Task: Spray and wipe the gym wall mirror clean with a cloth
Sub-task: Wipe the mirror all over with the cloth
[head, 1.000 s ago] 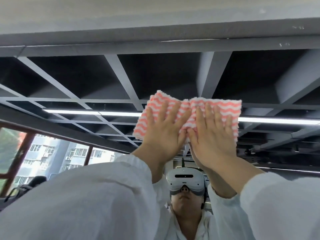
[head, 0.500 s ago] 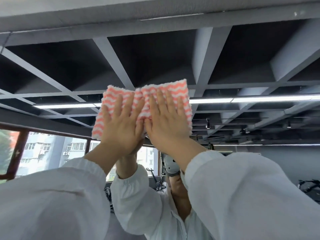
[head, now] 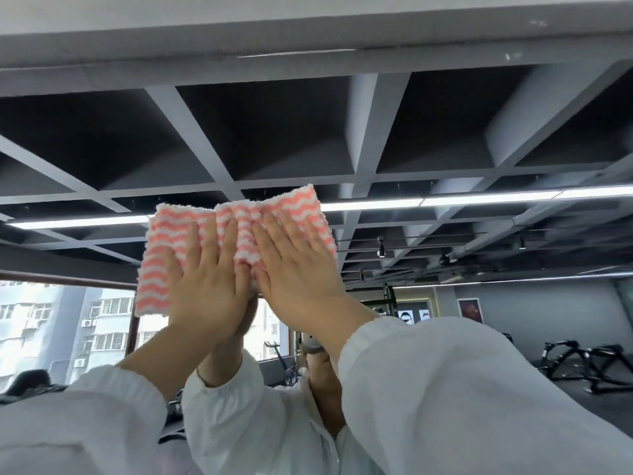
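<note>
Head view, looking up along the mirror (head: 445,132). Cloth (head: 191,241), pink-and-white wavy stripes, lies flat against the glass high up, just below the reflected light strip (head: 445,200). My left hand (head: 209,293) presses the cloth's lower middle w/ fingers straight and spread, nothing gripped; my right hand (head: 294,269) presses the cloth's right part the same way, palm flat, fingers straight. The two hands sit side by side, thumbs touching or nearly so at the cloth's lower edge. White sleeves (head: 445,389) fill the area below the cloth. Reflected in the glass: coffered grey ceiling (head: 274,132) above the cloth, window (head: 68,323) to its lower left, gym equipment (head: 582,365) to its lower right.
</note>
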Available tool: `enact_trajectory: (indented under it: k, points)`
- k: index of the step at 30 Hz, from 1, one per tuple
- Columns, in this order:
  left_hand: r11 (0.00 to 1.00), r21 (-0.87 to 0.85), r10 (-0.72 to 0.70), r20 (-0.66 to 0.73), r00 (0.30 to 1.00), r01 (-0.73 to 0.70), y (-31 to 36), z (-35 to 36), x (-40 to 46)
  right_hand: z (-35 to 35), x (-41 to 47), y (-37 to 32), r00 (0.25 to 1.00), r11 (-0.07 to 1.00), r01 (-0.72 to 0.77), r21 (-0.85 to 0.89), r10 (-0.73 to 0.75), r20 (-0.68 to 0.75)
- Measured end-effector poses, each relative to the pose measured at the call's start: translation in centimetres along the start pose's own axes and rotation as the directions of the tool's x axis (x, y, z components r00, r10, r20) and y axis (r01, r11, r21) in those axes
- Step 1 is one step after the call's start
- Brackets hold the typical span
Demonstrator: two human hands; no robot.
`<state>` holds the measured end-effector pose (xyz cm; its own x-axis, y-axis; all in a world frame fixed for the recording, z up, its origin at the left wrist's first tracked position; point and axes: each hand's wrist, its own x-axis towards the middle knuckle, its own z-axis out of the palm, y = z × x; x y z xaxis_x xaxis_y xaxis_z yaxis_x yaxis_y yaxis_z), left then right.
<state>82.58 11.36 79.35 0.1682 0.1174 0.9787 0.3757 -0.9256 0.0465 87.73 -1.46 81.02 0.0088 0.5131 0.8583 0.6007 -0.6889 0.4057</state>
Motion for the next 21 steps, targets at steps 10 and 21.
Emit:
enact_trajectory:
  k: [10,21]
  points:
    - [0.981,-0.001,0.195,0.106,0.975,-0.196,13.9,-0.4,3.6,-0.9,-6.0,12.1,0.971,0.971,-0.230,-0.057,0.226,-0.079]
    - [0.871,-0.075,0.491,0.167,0.855,-0.485,23.5,0.2,1.8,0.9,-14.7,17.9,0.859,0.867,-0.495,-0.057,0.478,-0.185]
